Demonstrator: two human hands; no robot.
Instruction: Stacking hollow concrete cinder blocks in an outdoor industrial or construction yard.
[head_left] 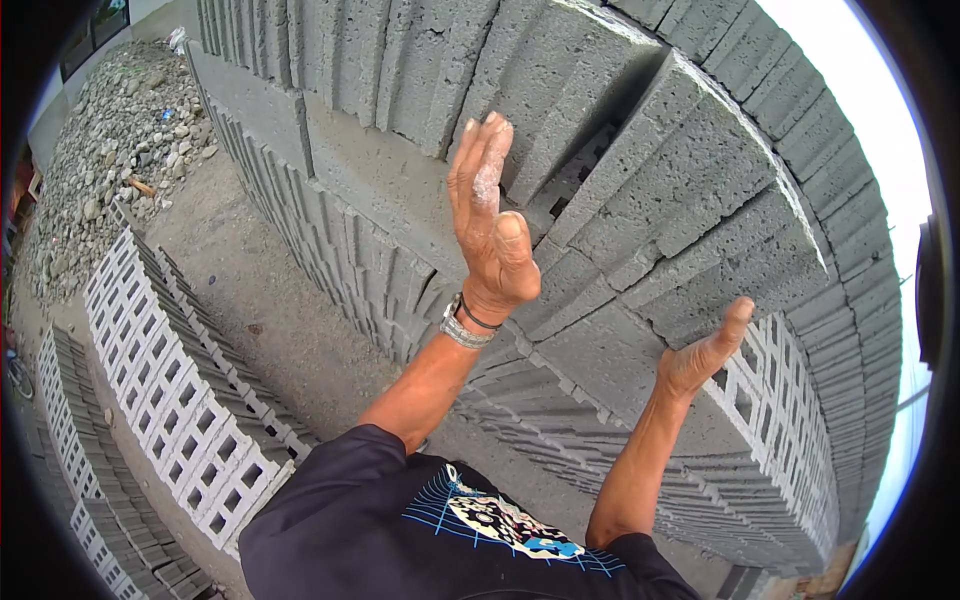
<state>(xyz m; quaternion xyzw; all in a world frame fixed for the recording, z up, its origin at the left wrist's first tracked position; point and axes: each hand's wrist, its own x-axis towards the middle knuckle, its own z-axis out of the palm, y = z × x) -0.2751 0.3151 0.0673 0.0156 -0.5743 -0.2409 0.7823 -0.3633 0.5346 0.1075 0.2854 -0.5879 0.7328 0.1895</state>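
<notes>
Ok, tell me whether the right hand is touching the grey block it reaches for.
Touching. The head view shows the right hand pressed under the lower edge of the tilted grey block, with no gap visible. The left hand is raised, open.

An outdoor yard where concrete blocks are made and stacked.

A tall stack of grey concrete blocks (pixel 640 180) fills the middle and right of the view, course upon course, some blocks jutting out of line near the top. On the left, low rows of pale hollow blocks (pixel 170 390) lie on bare dirt ground (pixel 270 300) with their square cells facing up, and flat grey slabs (pixel 75 440) are lined up beside them at the far left. A heap of loose gravel and stones (pixel 110 150) sits at the far upper left. Bright open sky (pixel 880 120) shows past the stack on the right.
</notes>
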